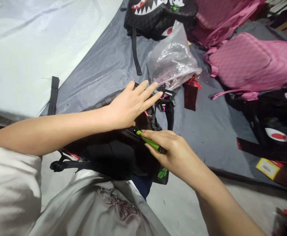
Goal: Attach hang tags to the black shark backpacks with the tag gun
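Note:
A black backpack (113,154) lies in front of me, half on my lap, with straps and a green logo tag at its lower edge. My left hand (131,105) rests flat on top of it, fingers stretched out and together. My right hand (170,150) pinches a thin green tool (149,142) with a black end. The tool's tip touches the backpack just under my left palm.
A crumpled clear plastic bag (173,59) lies beyond the backpack on grey sheeting (207,131). Pink backpacks (251,62) sit at the right, black shark-mouth backpacks at top (158,16) and right (278,127). A loose black strap (53,95) lies at left beside white sheeting (22,49).

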The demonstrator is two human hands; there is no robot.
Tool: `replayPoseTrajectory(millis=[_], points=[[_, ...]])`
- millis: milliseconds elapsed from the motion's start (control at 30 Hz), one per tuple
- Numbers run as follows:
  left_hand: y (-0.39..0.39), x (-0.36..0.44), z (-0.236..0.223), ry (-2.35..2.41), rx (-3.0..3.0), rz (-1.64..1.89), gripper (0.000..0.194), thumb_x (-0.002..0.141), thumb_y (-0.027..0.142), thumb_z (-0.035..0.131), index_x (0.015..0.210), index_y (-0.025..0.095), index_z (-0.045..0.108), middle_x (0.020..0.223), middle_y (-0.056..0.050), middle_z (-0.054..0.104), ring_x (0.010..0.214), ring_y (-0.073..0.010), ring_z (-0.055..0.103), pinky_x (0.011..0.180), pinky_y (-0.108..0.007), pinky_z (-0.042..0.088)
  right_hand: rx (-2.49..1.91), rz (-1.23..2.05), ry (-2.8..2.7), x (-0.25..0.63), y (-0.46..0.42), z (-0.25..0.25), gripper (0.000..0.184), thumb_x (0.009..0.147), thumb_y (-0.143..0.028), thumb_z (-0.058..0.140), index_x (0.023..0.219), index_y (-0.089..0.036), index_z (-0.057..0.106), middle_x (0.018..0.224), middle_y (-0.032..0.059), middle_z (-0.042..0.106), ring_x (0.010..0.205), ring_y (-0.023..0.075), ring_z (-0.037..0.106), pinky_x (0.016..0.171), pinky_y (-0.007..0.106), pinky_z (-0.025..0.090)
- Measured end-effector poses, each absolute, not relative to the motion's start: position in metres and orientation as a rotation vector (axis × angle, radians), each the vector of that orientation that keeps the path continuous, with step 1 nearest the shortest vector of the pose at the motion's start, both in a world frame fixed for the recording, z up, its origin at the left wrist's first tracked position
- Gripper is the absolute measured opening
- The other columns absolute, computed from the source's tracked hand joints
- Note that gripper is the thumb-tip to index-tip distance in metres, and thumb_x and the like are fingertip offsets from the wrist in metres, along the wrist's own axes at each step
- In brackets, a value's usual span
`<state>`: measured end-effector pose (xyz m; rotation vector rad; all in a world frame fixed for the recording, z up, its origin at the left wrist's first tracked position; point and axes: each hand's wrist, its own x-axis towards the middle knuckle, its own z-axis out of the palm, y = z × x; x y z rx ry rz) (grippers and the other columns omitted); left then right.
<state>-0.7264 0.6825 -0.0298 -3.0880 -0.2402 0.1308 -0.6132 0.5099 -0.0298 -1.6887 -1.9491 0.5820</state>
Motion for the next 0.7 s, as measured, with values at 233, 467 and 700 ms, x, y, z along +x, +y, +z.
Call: replayPoseTrajectory(millis=[233, 467, 700], points=[[0.6831, -0.7265, -0.0313, -0.255, -3.083, 0.140, 0.112, 0.073, 0.046, 0.075, 0.159, 0.017, 0.009, 0.164, -0.019, 0.014, 0.147, -0.0418, 0.020, 0.114, -0.057, 0.025, -1.725, 0.561, -1.933, -0.6140, 0.5081, -0.0326, 0.027, 0.090, -0.013, 0.058, 0.114, -0.021, 0.070, 0.114, 0.0063, 0.074, 0.101, 0.0227, 0.072, 0.088, 0.038, 0.056], [0.6826, -0.7270, -0.0305, -0.243, -3.066, 0.120, 0.109, 0.073, 0.044, 0.075, 0.158, 0.017, 0.013, 0.164, -0.020, 0.016, 0.146, -0.0412, 0.023, 0.112, -0.056, 0.027, -1.755, 0.573, -1.910, -0.6148, 0.5072, -0.0310, 0.029, 0.090, -0.011, 0.058, 0.115, -0.021, 0.069, 0.115, 0.0072, 0.074, 0.104, 0.0233, 0.070, 0.088, 0.040, 0.055], [0.6822, -0.7262, -0.0287, -0.254, -3.042, 0.171, 0.106, 0.075, 0.042, 0.074, 0.158, 0.016, 0.012, 0.164, -0.019, 0.014, 0.147, -0.0401, 0.022, 0.113, -0.053, 0.026, -1.739, 0.568, -1.900, -0.6142, 0.5038, -0.0363, 0.030, 0.090, -0.011, 0.059, 0.117, -0.021, 0.068, 0.115, 0.0063, 0.074, 0.103, 0.0222, 0.070, 0.088, 0.039, 0.054]])
